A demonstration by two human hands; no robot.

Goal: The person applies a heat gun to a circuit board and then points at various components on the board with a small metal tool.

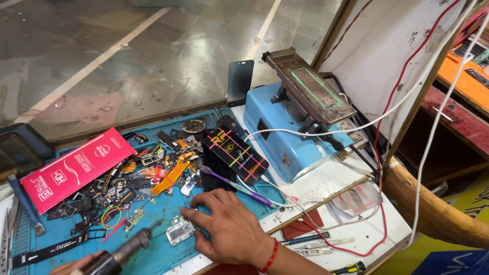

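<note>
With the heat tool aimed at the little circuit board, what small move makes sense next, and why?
Probably bring the heat tool's nozzle a little closer to the small circuit board. The right hand has its fingertips on the board's edge, pinning it to the blue mat, while the left hand holds the tool with its tip short of the board.

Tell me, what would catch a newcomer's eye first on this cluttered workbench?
Probably the right hand, resting flat on the blue mat with its fingertips against a small circuit board. At the bottom left, the left hand grips a dark metal-nozzled tool aimed at that board. Beyond them lie a heap of tiny phone parts, a red flat package and a blue machine at the right.
</note>
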